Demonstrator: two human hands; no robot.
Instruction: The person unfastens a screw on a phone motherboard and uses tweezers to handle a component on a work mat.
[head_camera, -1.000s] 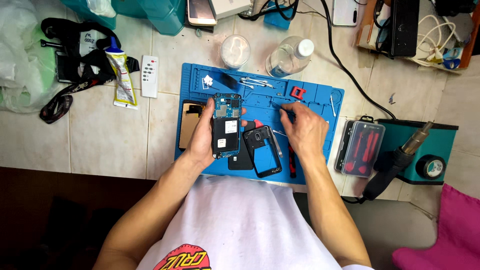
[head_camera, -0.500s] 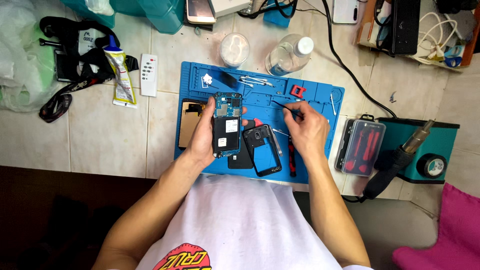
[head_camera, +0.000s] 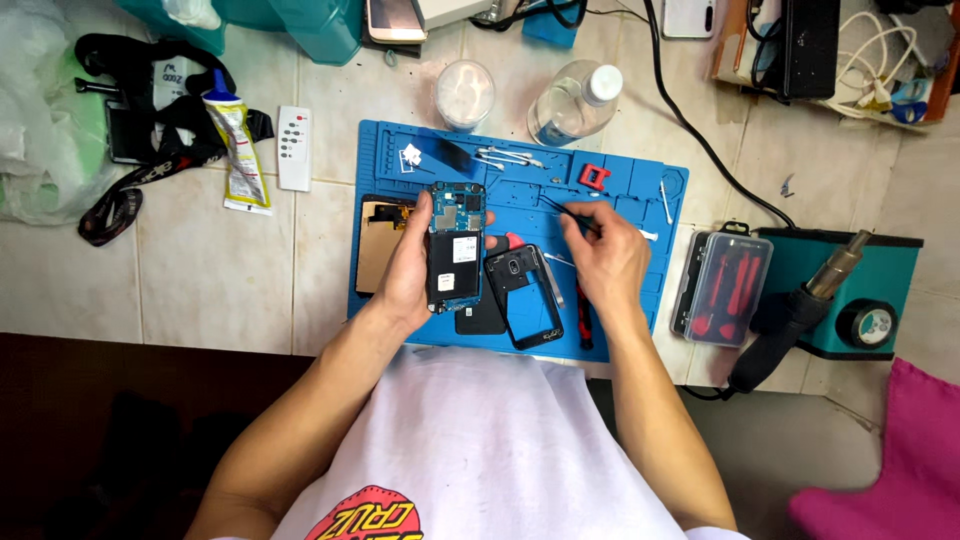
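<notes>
Your left hand (head_camera: 412, 275) still has its fingers clasped around the opened phone (head_camera: 455, 247) above the blue mat (head_camera: 620, 300), unmoved; your right hand (head_camera: 610, 258) keeps pinching the tweezers (head_camera: 568, 213). At ten o'clock lies a yellow glue tube (head_camera: 238, 140), beside a white remote (head_camera: 293, 147).

Opened phone (head_camera: 455, 247) held over blue repair mat (head_camera: 640, 290)
Left hand (head_camera: 412, 270) grips phone; right hand (head_camera: 605, 262) holds tweezers (head_camera: 566, 212).
</notes>
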